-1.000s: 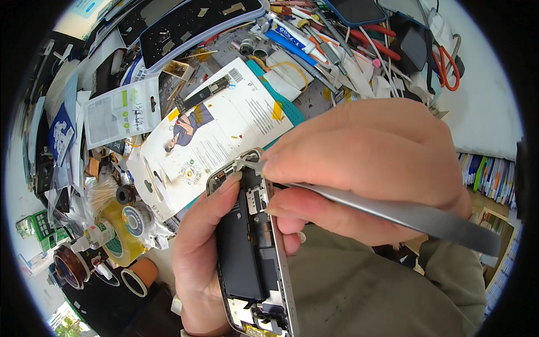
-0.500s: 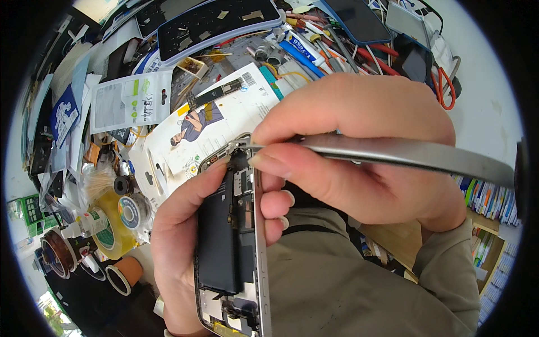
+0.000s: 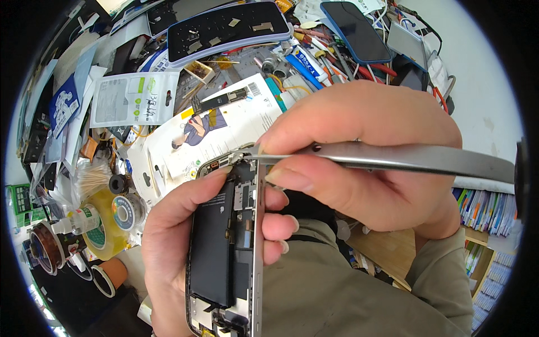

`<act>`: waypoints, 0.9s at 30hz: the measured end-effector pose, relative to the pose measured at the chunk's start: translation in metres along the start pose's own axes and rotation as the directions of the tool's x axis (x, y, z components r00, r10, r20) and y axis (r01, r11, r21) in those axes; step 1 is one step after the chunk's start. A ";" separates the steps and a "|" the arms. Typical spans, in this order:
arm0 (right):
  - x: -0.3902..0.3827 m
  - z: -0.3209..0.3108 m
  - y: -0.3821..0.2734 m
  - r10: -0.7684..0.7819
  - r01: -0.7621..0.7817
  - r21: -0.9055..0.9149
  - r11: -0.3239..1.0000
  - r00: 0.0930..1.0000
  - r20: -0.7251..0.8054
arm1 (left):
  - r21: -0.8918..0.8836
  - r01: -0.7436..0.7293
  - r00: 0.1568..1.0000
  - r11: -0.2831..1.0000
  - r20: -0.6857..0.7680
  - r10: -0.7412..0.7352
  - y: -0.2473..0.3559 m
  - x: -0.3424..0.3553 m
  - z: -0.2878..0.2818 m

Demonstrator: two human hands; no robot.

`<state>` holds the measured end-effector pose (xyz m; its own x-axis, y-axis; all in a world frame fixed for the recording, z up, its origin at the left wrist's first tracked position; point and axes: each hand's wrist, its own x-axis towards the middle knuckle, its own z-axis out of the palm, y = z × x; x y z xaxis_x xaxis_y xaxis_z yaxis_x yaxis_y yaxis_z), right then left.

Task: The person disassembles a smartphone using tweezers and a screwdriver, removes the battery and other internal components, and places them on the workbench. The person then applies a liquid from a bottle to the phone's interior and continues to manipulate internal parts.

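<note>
My left hand (image 3: 168,241) grips an opened phone body (image 3: 241,275), its thumb along the upper left edge and several fingers curled round the right side. Inside lies a black battery (image 3: 213,247), with bare metal parts beside and below it. Between the thumb and forefinger of my right hand (image 3: 387,123) are grey metal tweezers (image 3: 415,157). Their tips reach the phone's top right corner, by a small metallic part (image 3: 241,155); whether they pinch it I cannot tell. Beyond the phone, a small circuit board (image 3: 224,101) rests on a white printed box (image 3: 185,151).
A dark phone-shaped panel (image 3: 230,31) bearing small metal pieces lies at the back, near another phone (image 3: 356,31) and a blue-white tube (image 3: 306,64). On the left are a clear packet (image 3: 132,98), yellow tape roll (image 3: 104,230), solder spool (image 3: 126,212) and cotton swabs (image 3: 92,180).
The phone has shifted slightly left and down in view, showing more of its battery. The tweezers have moved a little right and down, their tips still at the phone's top corner.
</note>
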<state>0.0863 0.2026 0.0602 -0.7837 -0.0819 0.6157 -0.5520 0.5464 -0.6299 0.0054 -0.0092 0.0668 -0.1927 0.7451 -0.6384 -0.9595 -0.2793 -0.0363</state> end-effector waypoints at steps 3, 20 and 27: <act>0.004 -0.011 0.000 -0.019 0.025 -0.084 0.996 0.997 0.069 | 0.008 -0.012 1.000 1.000 -0.028 0.013 0.000 0.000 0.003; 0.016 -0.009 -0.018 0.085 -0.052 -0.192 0.980 0.982 0.169 | 0.039 -0.114 0.993 0.993 -0.020 0.115 -0.006 -0.005 0.003; 0.023 0.010 -0.029 0.124 -0.113 -0.087 0.990 0.982 0.143 | 0.093 0.022 0.939 0.995 0.340 -0.053 0.010 -0.005 -0.038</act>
<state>0.0814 0.1770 0.0877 -0.8789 -0.1319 0.4584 -0.4334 0.6223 -0.6519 0.0045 -0.0390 0.0403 -0.2002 0.9204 -0.3358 -0.9785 -0.2052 0.0208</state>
